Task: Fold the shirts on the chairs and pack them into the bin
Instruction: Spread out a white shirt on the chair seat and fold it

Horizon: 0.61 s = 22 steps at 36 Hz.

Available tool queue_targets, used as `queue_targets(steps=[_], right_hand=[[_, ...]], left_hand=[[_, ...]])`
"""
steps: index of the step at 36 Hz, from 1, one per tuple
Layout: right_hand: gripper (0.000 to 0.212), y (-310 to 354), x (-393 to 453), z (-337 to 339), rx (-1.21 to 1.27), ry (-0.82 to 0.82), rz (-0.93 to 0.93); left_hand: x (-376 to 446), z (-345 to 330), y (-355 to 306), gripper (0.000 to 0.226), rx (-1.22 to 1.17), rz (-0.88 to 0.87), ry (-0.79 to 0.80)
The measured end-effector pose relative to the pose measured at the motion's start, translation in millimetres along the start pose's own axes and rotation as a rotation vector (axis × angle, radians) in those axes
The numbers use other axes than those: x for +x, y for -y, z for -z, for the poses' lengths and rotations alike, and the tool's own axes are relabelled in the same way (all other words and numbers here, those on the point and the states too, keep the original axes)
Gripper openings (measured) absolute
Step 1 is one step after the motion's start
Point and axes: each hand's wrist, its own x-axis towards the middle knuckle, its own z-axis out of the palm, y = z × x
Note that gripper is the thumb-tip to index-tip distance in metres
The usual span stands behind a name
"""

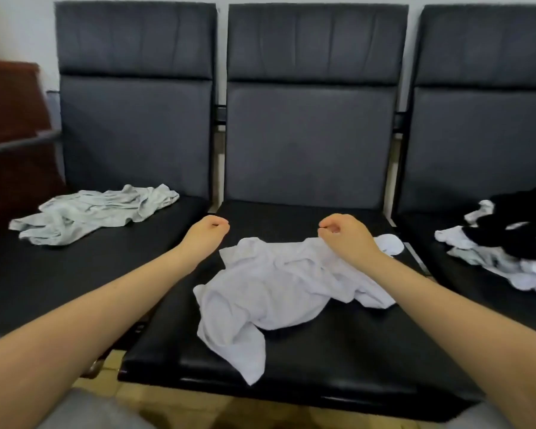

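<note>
Three dark padded chairs in a row against a pale wall, seen from above and in front. At the far left a reddish-brown piece of furniture [10, 119] is cut off by the frame edge and too blurred to identify; no bin can be made out. On the left chair seat [75, 274] lies a crumpled pale grey shirt [96, 213], its long axis running from lower left to upper right, one end reaching the seat's left edge. The left hand [209, 232] hovers over the gap between the left and middle seats, fingers curled inward with the tips close to the thumb, holding nothing visible. On the middle chair seat [338, 360] lies a rumpled white shirt [276, 289], its long axis running from the near left, where a loose end hangs toward the front edge, to the far right. The right hand [342, 233] sits over the shirt's far edge, fingers curled; whether the fingertips pinch the cloth cannot be told. On the right chair seat [477, 292] is a heap of black, white and grey garments [508, 243], cut off by the right frame edge, the separate pieces hard to distinguish.
</note>
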Motion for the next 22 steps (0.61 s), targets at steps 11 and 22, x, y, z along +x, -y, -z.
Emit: queue_targets(steps=[11, 22], right_hand=[[0.059, 61.7, 10.7, -94.8, -0.278, 0.496, 0.173], [0.024, 56.3, 24.2, -12.7, 0.693, 0.09, -0.247]], left_hand=[[-6.0, 24.7, 54.8, 0.026, 0.187, -0.069, 0.04], [-19.9, 5.1, 40.1, 0.034, -0.065, -0.171, 0.169]])
